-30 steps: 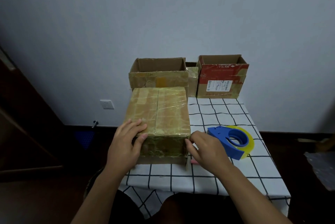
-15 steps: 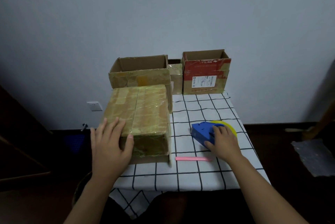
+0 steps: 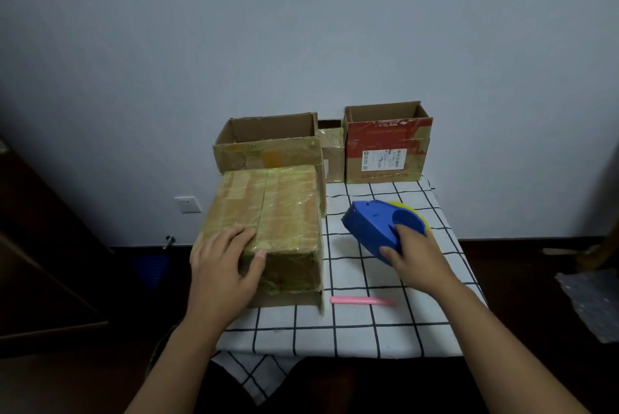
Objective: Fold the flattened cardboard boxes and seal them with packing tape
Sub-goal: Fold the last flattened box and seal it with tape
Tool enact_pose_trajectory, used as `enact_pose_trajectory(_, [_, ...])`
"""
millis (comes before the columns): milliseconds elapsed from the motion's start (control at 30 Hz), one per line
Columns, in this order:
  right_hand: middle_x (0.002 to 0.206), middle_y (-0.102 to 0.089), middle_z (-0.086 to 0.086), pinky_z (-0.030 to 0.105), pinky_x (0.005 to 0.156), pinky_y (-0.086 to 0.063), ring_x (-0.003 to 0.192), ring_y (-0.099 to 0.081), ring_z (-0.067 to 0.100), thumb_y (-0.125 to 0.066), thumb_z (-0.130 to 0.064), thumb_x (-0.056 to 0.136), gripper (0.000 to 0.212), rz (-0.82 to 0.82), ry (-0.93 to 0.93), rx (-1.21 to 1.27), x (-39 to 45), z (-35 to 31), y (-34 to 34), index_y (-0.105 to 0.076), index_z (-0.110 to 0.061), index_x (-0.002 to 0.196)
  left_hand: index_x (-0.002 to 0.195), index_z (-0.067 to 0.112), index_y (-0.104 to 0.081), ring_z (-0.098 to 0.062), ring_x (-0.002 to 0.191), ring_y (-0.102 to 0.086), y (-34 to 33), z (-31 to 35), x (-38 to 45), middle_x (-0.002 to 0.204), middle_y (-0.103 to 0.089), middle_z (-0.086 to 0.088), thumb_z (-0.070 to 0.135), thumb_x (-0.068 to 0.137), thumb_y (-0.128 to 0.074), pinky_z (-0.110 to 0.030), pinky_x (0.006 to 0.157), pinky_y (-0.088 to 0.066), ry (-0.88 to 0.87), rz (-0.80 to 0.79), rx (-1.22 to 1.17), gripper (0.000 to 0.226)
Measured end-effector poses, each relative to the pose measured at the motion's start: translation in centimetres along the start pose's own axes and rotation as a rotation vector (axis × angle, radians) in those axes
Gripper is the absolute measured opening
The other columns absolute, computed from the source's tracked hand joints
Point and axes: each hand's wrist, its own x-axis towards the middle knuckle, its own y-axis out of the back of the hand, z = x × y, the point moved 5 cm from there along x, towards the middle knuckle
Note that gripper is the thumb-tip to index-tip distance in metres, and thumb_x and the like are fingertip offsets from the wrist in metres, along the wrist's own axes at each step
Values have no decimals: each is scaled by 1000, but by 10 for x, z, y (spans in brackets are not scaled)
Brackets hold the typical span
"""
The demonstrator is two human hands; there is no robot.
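Observation:
A brown cardboard box (image 3: 281, 209), its top flaps closed and covered in glossy tape, stands on the left of the checked table (image 3: 368, 313). My left hand (image 3: 224, 263) rests flat on its near left corner, thumb on the front face. A blue tape dispenser (image 3: 375, 226) with a yellow-edged tape roll sits tilted to the right of the box. My right hand (image 3: 415, 256) grips its near end, fingers curled round the blue body.
A pink cutter (image 3: 363, 301) lies on the cloth in front of the dispenser. Behind stand an open brown box (image 3: 268, 145), a small taped box (image 3: 331, 152) and an open red box (image 3: 385, 145) against the wall. A grey plastic sheet (image 3: 593, 299) lies on the floor at right.
My right hand left the box's front corner, reached right and took hold of the tape dispenser, now lifted at a tilt. My left hand stayed on the box. The pink cutter came into sight.

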Motion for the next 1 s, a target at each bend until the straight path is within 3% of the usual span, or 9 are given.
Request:
enact_pose_trajectory(167, [93,-52,-3,32,75,-35,89,-49,23,-59,-31,96,18,18,165,104,-11,-68,61,-52,-17,105,121,33,-66,-18,119,-49,2,-6,5,128,-60,9,65,87,-38,-42,102,-32,-58,-72,54,54])
enact_pose_trajectory(267, [115,-56,-3,31,86,-42,104,-53,18,-59,-29,97,38,3,237,190,-20,-105,83,-51,-17,132,128,32,-62,-16,123,-49,8,-5,7,133,-59,10,68,87,-33,-37,104,-31,-62,-105,8,62])
enact_pose_trajectory(367, [131,-55,-13,29,97,-46,113,-54,5,-59,-33,97,55,-9,303,314,-30,-135,94,-39,-30,148,137,28,-54,-12,126,-49,22,-4,6,139,-54,9,62,93,-42,-31,101,-39,0,-131,-153,56])
enact_pose_trajectory(500, [121,-61,-22,34,88,-53,105,-60,7,-57,-43,93,44,-16,344,467,-42,-163,97,-47,-50,135,135,32,-55,-2,119,-52,50,-5,12,133,-56,14,45,98,-46,-25,98,-42,118,-95,-473,40])
enact_pose_trajectory(633, [115,-63,-29,19,83,-49,105,-61,2,-57,-36,82,43,-1,374,559,-46,-188,99,-58,-53,121,116,33,-63,0,104,-63,86,4,28,119,-66,12,36,103,-38,-25,96,-49,290,-62,-948,28])
enact_pose_trajectory(733, [102,-69,-23,13,71,-49,89,-67,5,-61,-33,78,36,-9,343,755,-44,-199,100,-66,-54,107,114,38,-62,-3,105,-65,97,13,35,118,-67,12,36,105,-33,-24,95,-49,258,-164,-1007,30])
enact_pose_trajectory(833, [99,-73,-9,22,64,-54,80,-71,15,-73,-39,71,35,-111,288,987,-43,-206,100,-68,-47,105,119,40,-59,-7,109,-65,96,12,36,120,-67,11,42,104,-31,-30,99,-47,267,-228,-1043,32])
enact_pose_trajectory(933, [98,-73,2,26,62,-55,76,-71,20,-80,-39,55,67,-222,217,1200,-37,-206,92,-63,-23,118,122,39,-58,-11,109,-66,95,9,35,125,-67,5,41,104,-32,-33,98,-49,286,-228,-1097,31])
enact_pose_trajectory(1000, [93,-72,6,29,58,-55,70,-69,22,-81,-33,52,73,-268,150,1328,-32,-203,82,-58,-14,119,124,37,-57,-13,107,-67,94,10,33,125,-67,4,39,104,-35,-33,94,-51,290,-237,-1133,30])
